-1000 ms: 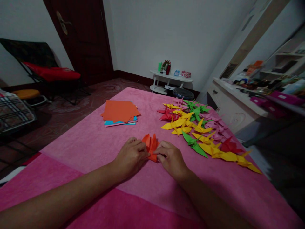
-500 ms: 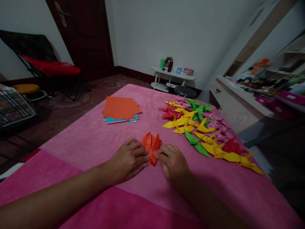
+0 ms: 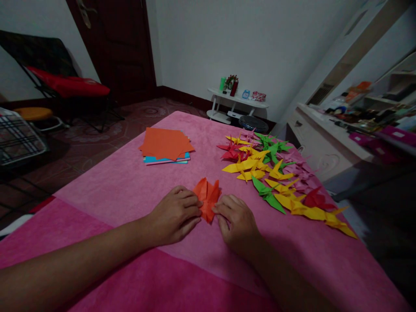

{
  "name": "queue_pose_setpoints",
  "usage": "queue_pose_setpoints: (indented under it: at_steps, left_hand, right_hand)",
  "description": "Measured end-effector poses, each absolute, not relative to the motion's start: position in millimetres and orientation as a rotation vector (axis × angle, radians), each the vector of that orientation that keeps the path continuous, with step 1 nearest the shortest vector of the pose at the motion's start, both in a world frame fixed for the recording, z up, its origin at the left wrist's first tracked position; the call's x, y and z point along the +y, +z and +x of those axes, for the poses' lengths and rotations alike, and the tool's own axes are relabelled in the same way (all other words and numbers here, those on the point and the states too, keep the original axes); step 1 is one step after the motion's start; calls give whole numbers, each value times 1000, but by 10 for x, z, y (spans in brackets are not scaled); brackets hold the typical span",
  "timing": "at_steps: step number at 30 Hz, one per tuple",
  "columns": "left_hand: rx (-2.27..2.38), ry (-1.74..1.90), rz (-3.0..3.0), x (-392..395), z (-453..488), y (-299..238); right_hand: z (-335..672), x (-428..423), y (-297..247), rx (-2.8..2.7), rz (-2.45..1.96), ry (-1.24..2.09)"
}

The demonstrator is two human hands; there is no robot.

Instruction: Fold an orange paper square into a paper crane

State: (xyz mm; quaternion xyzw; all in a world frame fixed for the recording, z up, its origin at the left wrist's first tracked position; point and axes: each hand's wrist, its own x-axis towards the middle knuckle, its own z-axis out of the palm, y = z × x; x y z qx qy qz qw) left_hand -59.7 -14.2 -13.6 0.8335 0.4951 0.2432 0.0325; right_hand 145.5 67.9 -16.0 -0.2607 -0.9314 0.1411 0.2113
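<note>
A partly folded sheet of orange origami paper point(image 3: 208, 197) lies on the pink cloth in front of me, two flaps standing up at its far side. My left hand point(image 3: 182, 212) presses on its left edge, fingers closed together and the tips on the paper. From the other side my right hand point(image 3: 234, 219) pinches the right edge between thumb and fingers. Parts of both edges are hidden beneath the fingers. To the right lie several folded paper cranes, among them a green crane point(image 3: 268, 195) and a yellow crane point(image 3: 282, 188).
A stack of square paper point(image 3: 165, 143), orange on top with blue and pink below, sits at the far left of the pink-covered table point(image 3: 123, 190). Beyond are a small white shelf point(image 3: 238, 99), a chair with a red cushion point(image 3: 71, 84), and a cluttered dresser point(image 3: 328, 130).
My right fingers have shifted slightly right along the orange paper's edge. The left hand stays nearly in place, and the whole view has tilted a little.
</note>
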Motion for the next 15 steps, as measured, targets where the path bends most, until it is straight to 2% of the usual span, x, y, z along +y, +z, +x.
queue_pose_setpoints:
  at_steps: [7,15]
  left_hand:
    - [1515,671,2610,-162,-597,-114]
    - [1402,741,2747,-169,-605,-130]
  right_hand:
    - [1459,628,-140,-2618,-699,316]
    - [1463,621,-147,-2615,-672,266]
